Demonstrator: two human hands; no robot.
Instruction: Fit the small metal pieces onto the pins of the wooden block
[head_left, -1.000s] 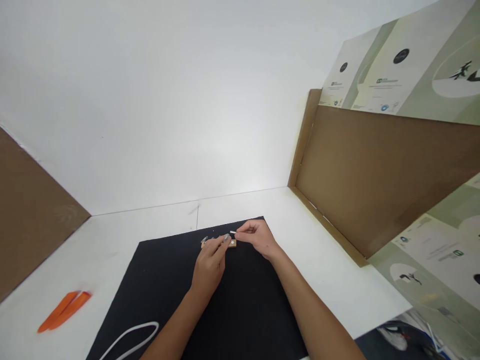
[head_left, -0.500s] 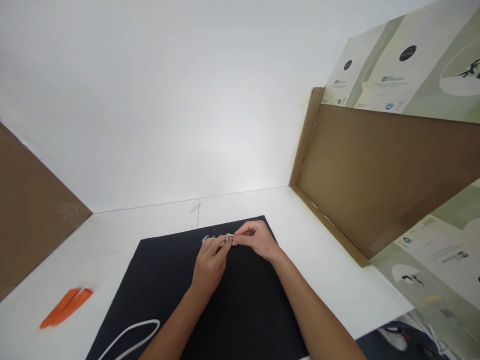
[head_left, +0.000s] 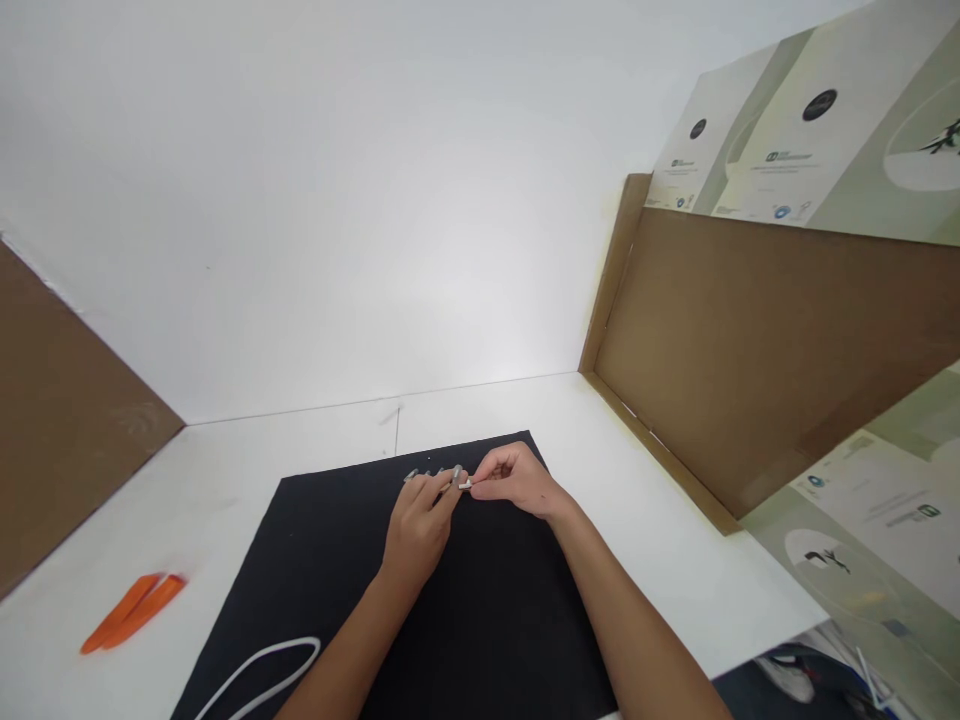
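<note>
On the black mat (head_left: 495, 610), my left hand (head_left: 417, 525) is bent over a small tan piece (head_left: 446, 488), mostly hidden beneath its fingers. Several small grey metal parts (head_left: 411, 475) poke up in a row just beyond the fingertips. One grey upright part (head_left: 457, 472) shows by the left index finger and thumb. From the right, my right hand (head_left: 519, 480) pinches a short pale bar (head_left: 465, 486) between thumb and index finger, its tip close to the left fingertips. Whether the bar touches the tan piece cannot be made out.
A pair of orange strips (head_left: 133, 612) lies on the white table (head_left: 217, 520) at left. A white cable loop (head_left: 262, 655) rests on the mat's near left. Cardboard panels stand at left (head_left: 67, 420) and right (head_left: 757, 360), with a white wall behind.
The small bar in my right fingers has turned and dropped slightly, from beside the top of the grey upright part to lower down. My left hand has barely moved.
</note>
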